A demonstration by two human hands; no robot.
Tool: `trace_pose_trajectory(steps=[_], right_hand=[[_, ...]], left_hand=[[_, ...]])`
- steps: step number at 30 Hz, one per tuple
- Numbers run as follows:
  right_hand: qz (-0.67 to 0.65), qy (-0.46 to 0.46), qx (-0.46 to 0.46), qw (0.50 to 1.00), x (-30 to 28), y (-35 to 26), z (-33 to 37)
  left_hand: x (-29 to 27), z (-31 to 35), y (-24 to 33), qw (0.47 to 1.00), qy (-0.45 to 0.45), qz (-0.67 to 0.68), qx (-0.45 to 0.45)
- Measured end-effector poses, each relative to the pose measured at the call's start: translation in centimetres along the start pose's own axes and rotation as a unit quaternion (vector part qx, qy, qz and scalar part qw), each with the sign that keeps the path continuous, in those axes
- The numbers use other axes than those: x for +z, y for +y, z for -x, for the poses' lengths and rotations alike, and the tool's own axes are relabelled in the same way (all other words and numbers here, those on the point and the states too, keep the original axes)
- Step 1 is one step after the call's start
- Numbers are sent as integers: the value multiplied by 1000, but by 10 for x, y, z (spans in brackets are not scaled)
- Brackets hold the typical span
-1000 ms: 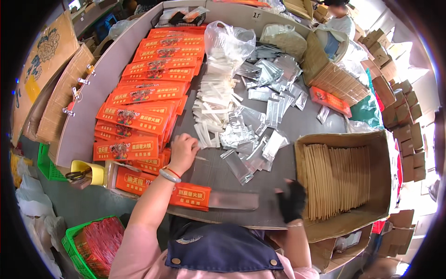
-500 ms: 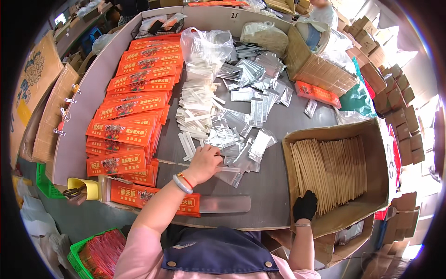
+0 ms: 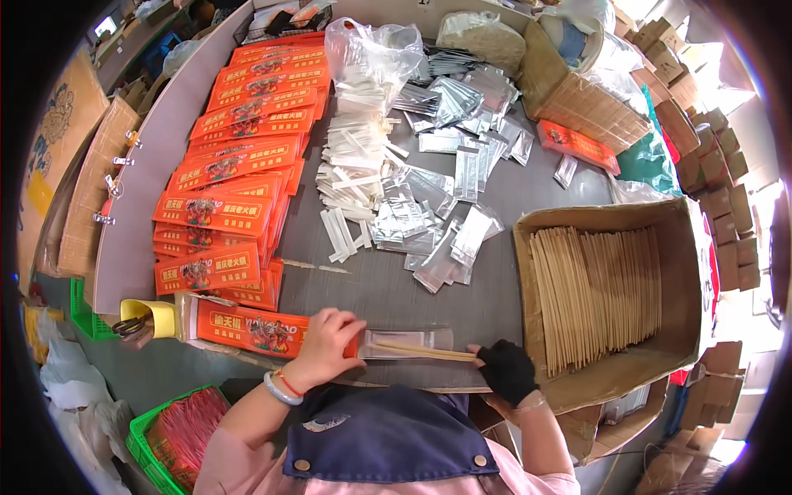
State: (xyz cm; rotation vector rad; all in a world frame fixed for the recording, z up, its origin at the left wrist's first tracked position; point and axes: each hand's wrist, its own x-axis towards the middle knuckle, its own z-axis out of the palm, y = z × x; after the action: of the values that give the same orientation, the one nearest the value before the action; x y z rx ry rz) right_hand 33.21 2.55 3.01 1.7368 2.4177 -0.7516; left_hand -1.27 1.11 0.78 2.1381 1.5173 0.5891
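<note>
Tan wooden chopsticks (image 3: 433, 352) lie between the hands, long axis running left to right, pointing at an orange-red packet (image 3: 247, 329). The nearer, black-gloved right hand (image 3: 506, 371) pinches their right end; the bare left hand (image 3: 328, 341) rests over the packet's right end, its grip unclear.

Across the dark grey tabletop (image 3: 487, 285), a hand could slip through the bare stretch between the heap of flat silver packets (image 3: 468, 169) and the slender pale wooden sticks (image 3: 429, 352) pinched in the black-gloved right hand (image 3: 507, 371). On the right a high-walled brown cardboard box (image 3: 635, 371) closes it off; leftward, only a slim lane runs between overlapping flat red printed packets (image 3: 227, 169) and mounded white strips (image 3: 355, 169), a crumpled clear plastic bag (image 3: 375, 54) crowding its far end.
</note>
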Motion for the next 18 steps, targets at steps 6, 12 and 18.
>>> trace_pose_trajectory(steps=[6,12,18], right_hand=[[-132,152,-240,950,44,-27,-51],[-422,148,-63,892,107,-64,-53],[10,133,-164,977,30,-87,-51]], left_hand=[[11,-8,20,997,-24,-67,24],[39,-11,12,998,-29,-11,47],[2,-26,18,979,-136,-88,122]])
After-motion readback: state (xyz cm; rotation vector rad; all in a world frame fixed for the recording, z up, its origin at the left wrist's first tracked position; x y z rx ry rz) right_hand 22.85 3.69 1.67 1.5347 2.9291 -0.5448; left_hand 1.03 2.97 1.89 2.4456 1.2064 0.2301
